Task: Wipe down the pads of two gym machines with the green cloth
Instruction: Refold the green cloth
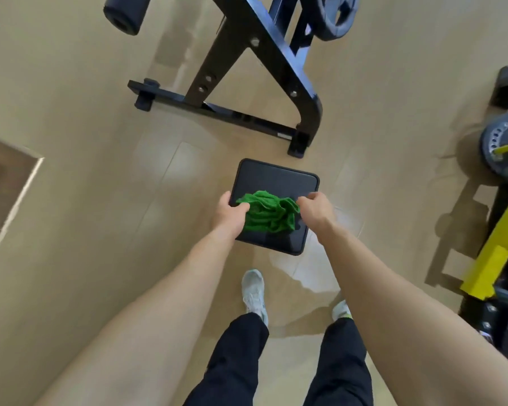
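A crumpled green cloth (269, 213) lies on a square black seat pad (276, 183) in the middle of the view. My left hand (228, 212) grips the cloth's left edge over the pad's left side. My right hand (316, 210) pinches the cloth's right corner, fingers curled. The near half of the pad is partly covered by the cloth and my hands.
A black machine frame (247, 83) with a roller pad (126, 13) and a weight plate (335, 16) stands beyond the seat. A yellow-and-black machine (499, 259) with a plate sits at the right. My feet (254, 291) stand on the tan floor just behind the pad.
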`<control>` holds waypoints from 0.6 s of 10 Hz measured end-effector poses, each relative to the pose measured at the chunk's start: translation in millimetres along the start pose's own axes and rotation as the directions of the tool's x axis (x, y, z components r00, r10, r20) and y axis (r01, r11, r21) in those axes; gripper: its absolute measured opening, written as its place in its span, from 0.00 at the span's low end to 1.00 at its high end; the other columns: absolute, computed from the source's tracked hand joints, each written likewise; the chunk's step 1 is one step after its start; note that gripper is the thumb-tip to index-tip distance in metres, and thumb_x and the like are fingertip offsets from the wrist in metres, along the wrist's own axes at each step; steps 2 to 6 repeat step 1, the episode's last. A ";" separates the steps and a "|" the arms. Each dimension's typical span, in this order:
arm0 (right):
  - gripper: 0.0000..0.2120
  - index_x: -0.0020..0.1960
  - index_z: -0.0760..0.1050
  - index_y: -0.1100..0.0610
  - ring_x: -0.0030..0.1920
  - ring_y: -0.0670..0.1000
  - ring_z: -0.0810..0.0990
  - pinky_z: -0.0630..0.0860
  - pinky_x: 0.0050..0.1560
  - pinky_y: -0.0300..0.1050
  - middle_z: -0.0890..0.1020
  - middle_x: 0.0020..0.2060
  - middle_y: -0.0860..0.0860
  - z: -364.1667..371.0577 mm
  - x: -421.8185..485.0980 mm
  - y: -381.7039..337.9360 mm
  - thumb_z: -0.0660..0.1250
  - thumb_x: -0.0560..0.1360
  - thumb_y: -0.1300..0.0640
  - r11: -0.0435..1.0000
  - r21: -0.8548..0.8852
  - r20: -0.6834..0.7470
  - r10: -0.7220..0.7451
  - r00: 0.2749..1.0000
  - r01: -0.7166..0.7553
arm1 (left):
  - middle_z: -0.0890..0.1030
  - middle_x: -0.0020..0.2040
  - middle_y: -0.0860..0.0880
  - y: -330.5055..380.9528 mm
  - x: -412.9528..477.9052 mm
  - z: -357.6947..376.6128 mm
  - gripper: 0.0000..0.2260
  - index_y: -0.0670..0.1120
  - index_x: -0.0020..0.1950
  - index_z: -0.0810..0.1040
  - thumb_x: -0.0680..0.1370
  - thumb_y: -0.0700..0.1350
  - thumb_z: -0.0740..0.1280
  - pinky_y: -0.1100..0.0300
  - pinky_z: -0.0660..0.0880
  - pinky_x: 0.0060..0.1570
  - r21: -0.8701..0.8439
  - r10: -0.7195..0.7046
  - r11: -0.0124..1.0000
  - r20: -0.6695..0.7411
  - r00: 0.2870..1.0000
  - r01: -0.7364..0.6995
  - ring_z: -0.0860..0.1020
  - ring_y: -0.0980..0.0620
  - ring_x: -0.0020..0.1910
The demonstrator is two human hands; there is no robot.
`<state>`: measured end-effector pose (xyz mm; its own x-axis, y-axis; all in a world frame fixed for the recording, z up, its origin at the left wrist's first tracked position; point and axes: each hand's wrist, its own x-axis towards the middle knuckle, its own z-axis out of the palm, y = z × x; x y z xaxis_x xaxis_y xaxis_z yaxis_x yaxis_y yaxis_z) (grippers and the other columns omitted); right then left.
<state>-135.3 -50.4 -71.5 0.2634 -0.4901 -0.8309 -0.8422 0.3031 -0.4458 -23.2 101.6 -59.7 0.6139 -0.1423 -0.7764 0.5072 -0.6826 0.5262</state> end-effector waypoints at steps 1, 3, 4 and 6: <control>0.22 0.65 0.73 0.58 0.54 0.58 0.76 0.73 0.52 0.47 0.79 0.51 0.53 2.1 -2.0 19.3 0.62 0.74 0.49 0.996 -0.087 -0.028 0.008 1.000 -0.010 | 0.71 0.73 0.47 -3.9 0.8 -13.3 0.25 0.49 0.75 0.68 0.78 0.46 0.66 0.57 0.67 0.67 0.168 -0.010 0.986 -0.003 1.000 0.010 0.72 0.46 0.70; 0.22 0.65 0.73 0.58 0.54 0.58 0.76 0.73 0.52 0.47 0.79 0.51 0.53 2.1 -2.0 19.3 0.62 0.74 0.49 0.996 -0.087 -0.028 0.008 1.000 -0.010 | 0.71 0.73 0.47 -3.9 0.8 -13.3 0.25 0.49 0.75 0.68 0.78 0.46 0.66 0.57 0.67 0.67 0.168 -0.010 0.986 -0.003 1.000 0.010 0.72 0.46 0.70; 0.22 0.65 0.73 0.58 0.54 0.58 0.76 0.73 0.52 0.47 0.79 0.51 0.53 2.1 -2.0 19.3 0.62 0.74 0.49 0.996 -0.087 -0.028 0.008 1.000 -0.010 | 0.71 0.73 0.47 -3.9 0.8 -13.3 0.25 0.49 0.75 0.68 0.78 0.46 0.66 0.57 0.67 0.67 0.168 -0.010 0.986 -0.003 1.000 0.010 0.72 0.46 0.70; 0.22 0.65 0.73 0.58 0.54 0.58 0.76 0.73 0.52 0.47 0.79 0.51 0.53 2.1 -2.0 19.3 0.62 0.74 0.49 0.996 -0.087 -0.028 0.008 1.000 -0.010 | 0.71 0.73 0.47 -3.9 0.8 -13.3 0.25 0.49 0.75 0.68 0.78 0.46 0.66 0.57 0.67 0.67 0.168 -0.010 0.986 -0.003 1.000 0.010 0.72 0.46 0.70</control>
